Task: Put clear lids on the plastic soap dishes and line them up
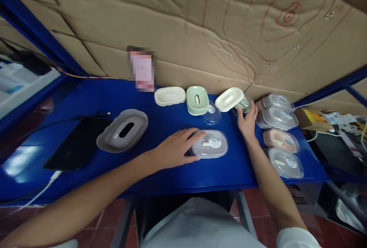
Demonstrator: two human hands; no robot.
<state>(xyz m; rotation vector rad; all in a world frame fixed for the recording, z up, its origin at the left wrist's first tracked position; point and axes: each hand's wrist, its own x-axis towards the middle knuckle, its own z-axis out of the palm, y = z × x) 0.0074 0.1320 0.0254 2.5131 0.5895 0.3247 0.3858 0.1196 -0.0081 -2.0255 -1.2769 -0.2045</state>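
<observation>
- Soap box [208, 143] with a clear lid sits on the blue table [172, 118], in the middle and toward the near edge; I'll place everything else from it.
- Head view: my left hand [175, 149] lies flat against the soap box's left end, fingers spread over its rim and thumb along its near side. It rests there rather than clamps; the hand is open.
- My right hand [247, 121] is up and to the right of the soap box, fingers stretched toward a green dish [243, 104] under a tilted cream tray [229, 98]. Fingertips touch or nearly touch it; nothing is grasped, so that hand is open too.
- To do this well, I judge the left hand should pin the soap box down evenly while the right picks the dish by its rim, not dragging the cream tray along.
- Edges: the soap box is near the table's front edge, so any push should go away from me.
- Right of the soap box, a column of lidded boxes [281, 141] runs close to the table's right edge; little room there.
- Left of it, bare blue surface stretches to a grey tray [122, 130] and a dark tablet [77, 142]: the best open room.
- Behind it stand a loose clear lid [211, 113], a green tray [197, 100] and another cream tray [170, 95], against the cardboard wall [183, 30].
</observation>
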